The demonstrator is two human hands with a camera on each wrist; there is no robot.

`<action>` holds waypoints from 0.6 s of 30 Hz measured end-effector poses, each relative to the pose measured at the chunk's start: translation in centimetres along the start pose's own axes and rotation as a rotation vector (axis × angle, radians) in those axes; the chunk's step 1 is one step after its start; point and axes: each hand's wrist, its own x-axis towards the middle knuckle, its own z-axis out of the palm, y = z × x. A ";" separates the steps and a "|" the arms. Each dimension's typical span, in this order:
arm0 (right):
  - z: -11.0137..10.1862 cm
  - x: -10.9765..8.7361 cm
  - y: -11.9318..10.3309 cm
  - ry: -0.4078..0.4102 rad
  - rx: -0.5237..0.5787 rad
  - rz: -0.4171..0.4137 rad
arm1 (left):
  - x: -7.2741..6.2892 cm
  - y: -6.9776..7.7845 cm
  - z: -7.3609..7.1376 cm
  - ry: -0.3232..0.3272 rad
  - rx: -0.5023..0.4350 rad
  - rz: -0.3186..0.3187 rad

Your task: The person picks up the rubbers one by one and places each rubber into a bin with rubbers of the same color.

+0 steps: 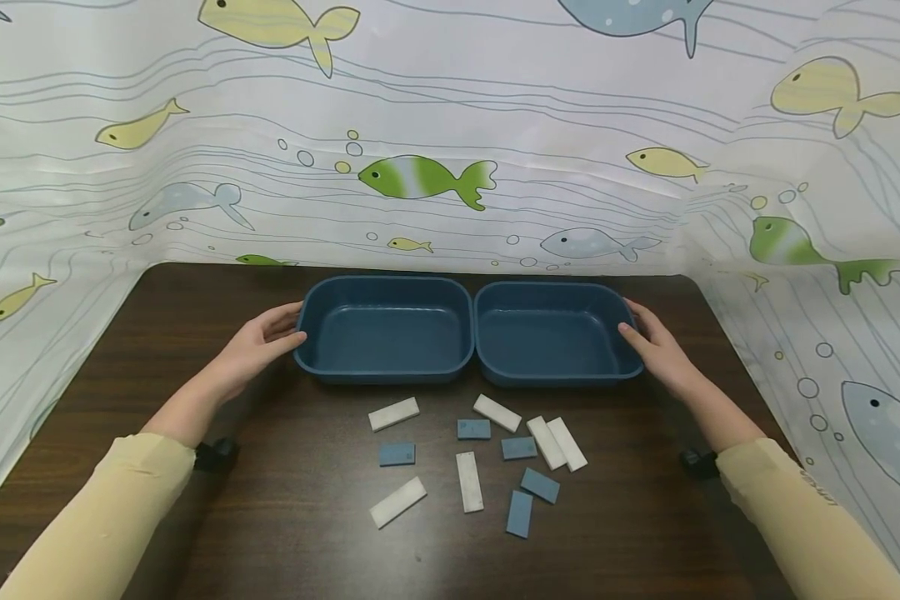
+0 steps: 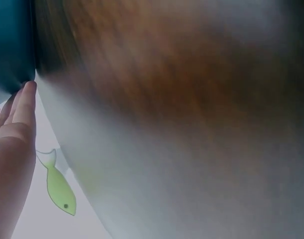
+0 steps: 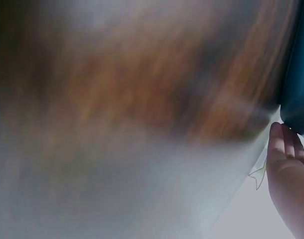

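Two dark blue plastic trays stand side by side at the back of the table, their inner ends meeting. My left hand (image 1: 258, 346) is at the outer end of the left tray (image 1: 382, 377), fingers extended along its wall and thumb tip at the rim. At the right tray's (image 1: 558, 381) outer end, my right hand (image 1: 658, 350) lies with straight fingers against the outside and the thumb tip over the rim. Both wrist views show extended fingers against a blue tray wall. Nothing lies inside either tray.
In front of the trays are scattered several white rectangular blocks (image 1: 469, 482) and several smaller blue-grey blocks (image 1: 397, 454). Two white blocks (image 1: 567, 444) lie close together on the right. A fish-patterned sheet (image 1: 450, 108) rises behind and beside the dark wooden table (image 1: 292, 517).
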 end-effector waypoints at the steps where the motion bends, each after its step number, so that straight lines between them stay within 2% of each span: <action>1: 0.1 0.0 -0.1 0.001 -0.005 -0.003 | 0.0 -0.1 -0.1 0.001 0.000 -0.002; 10: 0.9 -0.2 -0.7 -0.001 -0.001 -0.020 | -0.5 -0.5 -0.6 0.004 -0.058 -0.010; 18: 0.9 -0.5 -0.8 -0.008 -0.028 -0.018 | -0.9 -1.0 -0.8 -0.066 -0.190 -0.011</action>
